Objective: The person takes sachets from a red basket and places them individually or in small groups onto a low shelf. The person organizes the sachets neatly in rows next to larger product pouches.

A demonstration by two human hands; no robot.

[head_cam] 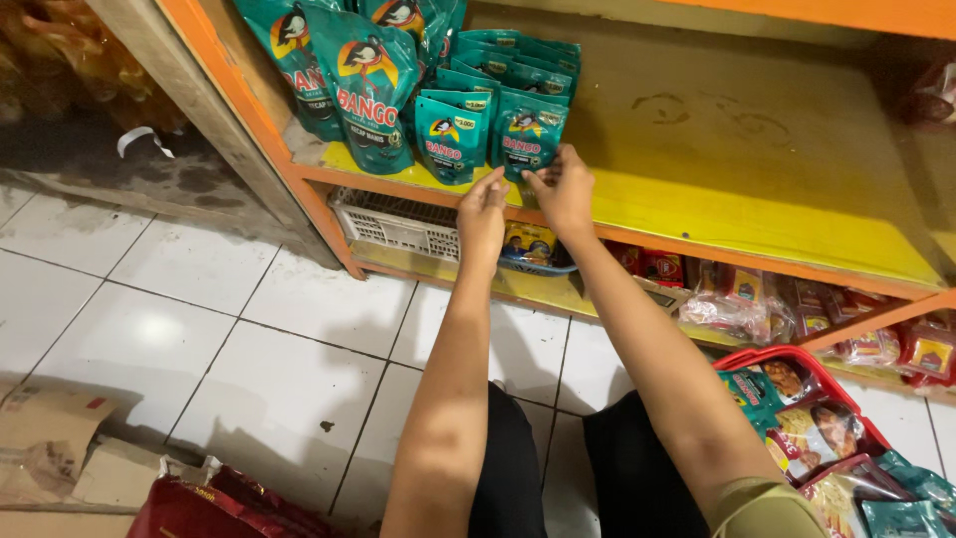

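hands at small teal pouches | white basket below

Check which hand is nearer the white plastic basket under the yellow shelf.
Left. The left hand hangs directly above the white basket at its right end; the right hand sits further right, up at the small teal pouches.

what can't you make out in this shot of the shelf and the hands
- Head view: the small teal stand-up pouches hide the right hand fingertips, so its grip is unclear.
- The left hand covers part of the white slotted plastic basket and the items inside it.
- The red plastic basket of packets is cut off by the bottom edge.
- The wrapped goods at top left are blurred.
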